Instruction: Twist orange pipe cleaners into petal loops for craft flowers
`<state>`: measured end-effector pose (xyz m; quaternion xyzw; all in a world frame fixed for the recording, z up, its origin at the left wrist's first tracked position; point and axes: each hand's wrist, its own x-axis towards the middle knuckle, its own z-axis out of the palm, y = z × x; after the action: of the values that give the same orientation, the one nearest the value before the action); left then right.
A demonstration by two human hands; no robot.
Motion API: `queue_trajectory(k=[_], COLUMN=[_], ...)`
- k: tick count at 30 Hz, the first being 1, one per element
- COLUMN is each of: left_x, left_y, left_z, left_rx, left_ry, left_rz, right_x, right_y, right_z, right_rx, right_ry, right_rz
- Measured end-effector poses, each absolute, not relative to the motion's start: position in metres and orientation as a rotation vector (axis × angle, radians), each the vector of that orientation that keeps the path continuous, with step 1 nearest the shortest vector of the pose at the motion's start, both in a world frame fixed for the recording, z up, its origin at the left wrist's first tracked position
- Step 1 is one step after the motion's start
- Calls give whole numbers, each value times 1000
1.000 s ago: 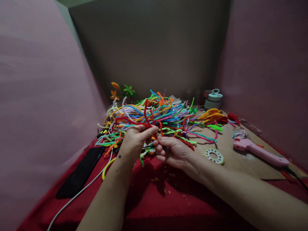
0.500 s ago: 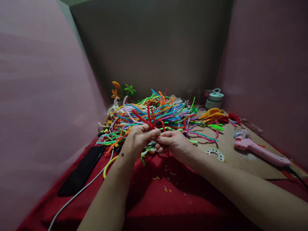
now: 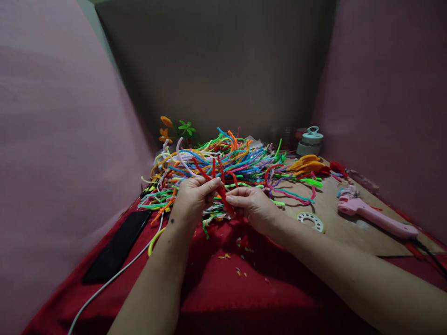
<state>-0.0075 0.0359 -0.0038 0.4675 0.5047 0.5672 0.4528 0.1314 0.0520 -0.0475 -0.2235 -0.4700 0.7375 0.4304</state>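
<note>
Red pipe cleaners (image 3: 222, 191) are pinched between my two hands, their loose ends fanning upward. My left hand (image 3: 196, 194) is closed on them, thumb against fingers. Slightly lower and to the right, my right hand (image 3: 252, 204) grips the lower part of the same red bundle with thumb and fingertips. Just behind both hands lies a big heap of multicoloured pipe cleaners (image 3: 240, 158). How the red stems join inside the fingers is hidden.
A black phone (image 3: 117, 246) and a white cable (image 3: 104, 284) lie left on the red cloth (image 3: 216, 288). To the right, a board (image 3: 335, 237) bears a tape roll (image 3: 310, 222), a pink handheld tool (image 3: 377, 217) and orange fuzzy pieces (image 3: 305, 164). A lidded bottle (image 3: 310, 142) stands behind.
My hands have drawn a little apart, my left moving slightly left and up. More of the red pipe cleaners now shows between them.
</note>
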Motion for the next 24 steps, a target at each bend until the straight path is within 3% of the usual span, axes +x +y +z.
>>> queue_trajectory(k=[24], left_x=[-3], left_y=[36], left_z=[-10], left_rx=[1285], left_ry=[1264], left_rz=[1352], right_x=[129], right_y=[57], right_z=[-58], right_rx=[-498], right_ry=[-1136], right_rz=[1955])
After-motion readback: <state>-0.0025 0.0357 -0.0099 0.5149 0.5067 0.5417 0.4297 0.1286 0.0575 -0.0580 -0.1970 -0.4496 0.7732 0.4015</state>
